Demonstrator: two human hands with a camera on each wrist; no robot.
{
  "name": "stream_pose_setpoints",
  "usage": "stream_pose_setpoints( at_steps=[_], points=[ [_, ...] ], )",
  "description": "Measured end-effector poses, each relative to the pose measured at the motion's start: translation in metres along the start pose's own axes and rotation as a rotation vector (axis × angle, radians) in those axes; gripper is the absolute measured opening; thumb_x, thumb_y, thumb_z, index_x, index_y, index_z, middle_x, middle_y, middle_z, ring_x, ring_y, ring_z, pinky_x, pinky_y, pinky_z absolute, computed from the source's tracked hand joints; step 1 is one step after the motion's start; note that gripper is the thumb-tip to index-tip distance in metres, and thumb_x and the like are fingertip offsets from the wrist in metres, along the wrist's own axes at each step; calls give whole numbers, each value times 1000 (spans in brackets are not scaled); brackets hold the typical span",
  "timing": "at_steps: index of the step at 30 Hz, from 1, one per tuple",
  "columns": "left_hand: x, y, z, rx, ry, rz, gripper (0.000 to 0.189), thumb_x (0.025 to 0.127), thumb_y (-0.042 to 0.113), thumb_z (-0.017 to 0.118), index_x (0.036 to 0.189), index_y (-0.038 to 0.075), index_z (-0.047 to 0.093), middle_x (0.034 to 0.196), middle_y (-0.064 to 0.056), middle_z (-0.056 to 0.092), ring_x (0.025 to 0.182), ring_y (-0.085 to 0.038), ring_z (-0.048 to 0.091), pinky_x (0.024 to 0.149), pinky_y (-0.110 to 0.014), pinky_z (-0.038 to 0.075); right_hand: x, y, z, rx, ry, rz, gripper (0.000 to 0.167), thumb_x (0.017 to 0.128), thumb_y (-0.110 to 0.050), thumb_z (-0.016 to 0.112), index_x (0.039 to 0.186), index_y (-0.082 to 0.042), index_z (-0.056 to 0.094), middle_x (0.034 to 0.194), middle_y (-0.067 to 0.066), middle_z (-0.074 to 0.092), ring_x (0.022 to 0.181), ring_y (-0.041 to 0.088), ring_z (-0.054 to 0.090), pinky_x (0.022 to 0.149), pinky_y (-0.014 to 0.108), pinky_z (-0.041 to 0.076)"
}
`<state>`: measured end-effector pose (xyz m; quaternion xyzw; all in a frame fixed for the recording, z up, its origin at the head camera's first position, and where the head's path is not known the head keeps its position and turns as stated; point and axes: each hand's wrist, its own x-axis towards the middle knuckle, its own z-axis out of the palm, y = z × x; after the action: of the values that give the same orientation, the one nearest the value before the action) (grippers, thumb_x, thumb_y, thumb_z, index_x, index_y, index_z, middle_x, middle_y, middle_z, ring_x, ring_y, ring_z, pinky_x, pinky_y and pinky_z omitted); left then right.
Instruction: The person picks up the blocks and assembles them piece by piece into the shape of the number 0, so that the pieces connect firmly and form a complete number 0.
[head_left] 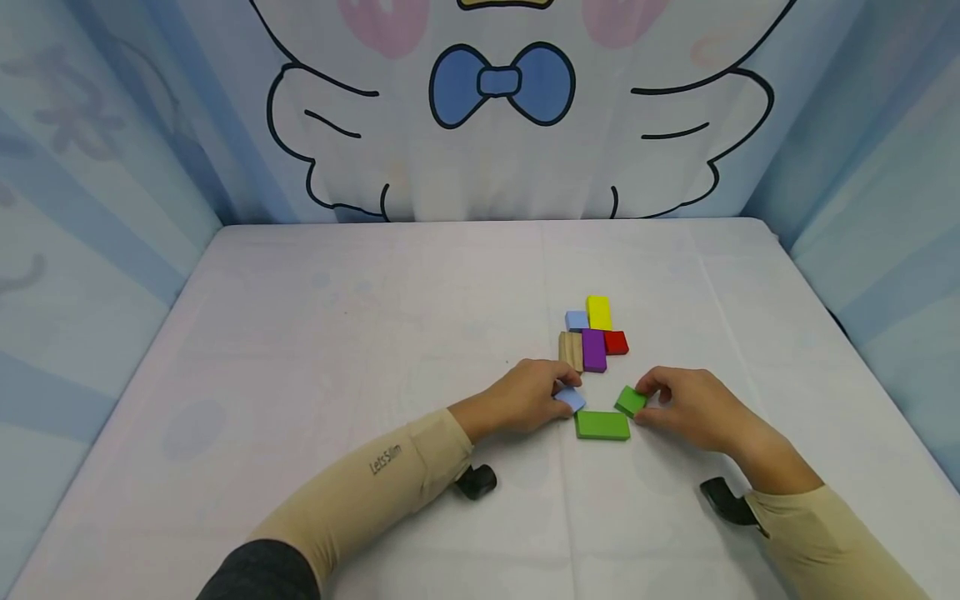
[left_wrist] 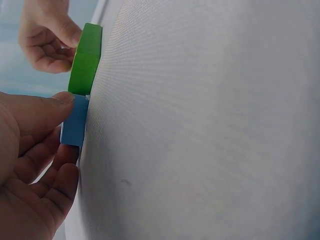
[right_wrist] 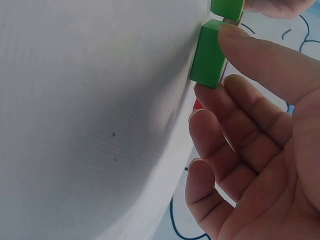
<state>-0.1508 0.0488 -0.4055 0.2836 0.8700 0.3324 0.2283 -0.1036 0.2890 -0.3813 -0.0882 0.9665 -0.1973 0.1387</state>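
Note:
My left hand (head_left: 528,396) pinches a small blue block (head_left: 572,399) between thumb and fingers, low on the white table. To its right, my right hand (head_left: 693,408) grips a small green block (head_left: 630,402) by its right side, turned at an angle. Just below the two lies a longer green block (head_left: 603,426), close to both. In the left wrist view the thumb presses the blue block (left_wrist: 75,120) near a green one (left_wrist: 86,60). The right wrist view has the thumb and a finger on the green block (right_wrist: 209,55).
Beyond the hands lies a group of blocks: a yellow one (head_left: 598,312), a light blue one (head_left: 577,321), a wood-coloured one (head_left: 571,351), a purple one (head_left: 594,350) and a red one (head_left: 617,342). A printed curtain (head_left: 495,167) hangs behind the white tabletop (head_left: 337,333).

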Motion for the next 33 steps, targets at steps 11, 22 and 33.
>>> stream_pose_setpoints(
  at_steps=[11,22,33],
  points=[
    [-1,0,0,5,0,2,35,92,14,74,126,12,66,114,3,66,97,-8,57,90,-17,47,0,0,1,9,3,-10,34,85,-22,80,111,-3,68,94,0,64,87,23,53,73,37,48],
    [-1,1,-1,13,-4,3,35,93,14,74,127,12,66,115,3,66,98,-8,57,90,-17,47,2,0,2,3,-2,-13,35,85,-22,80,112,-3,68,96,1,65,87,23,54,74,38,49],
    [-1,2,-1,4,-4,0,36,92,13,74,127,11,66,115,3,67,96,-8,58,88,-16,47,2,-1,3,8,-1,-20,33,84,-22,80,110,-4,68,94,0,64,87,23,53,74,39,49]
  ],
)
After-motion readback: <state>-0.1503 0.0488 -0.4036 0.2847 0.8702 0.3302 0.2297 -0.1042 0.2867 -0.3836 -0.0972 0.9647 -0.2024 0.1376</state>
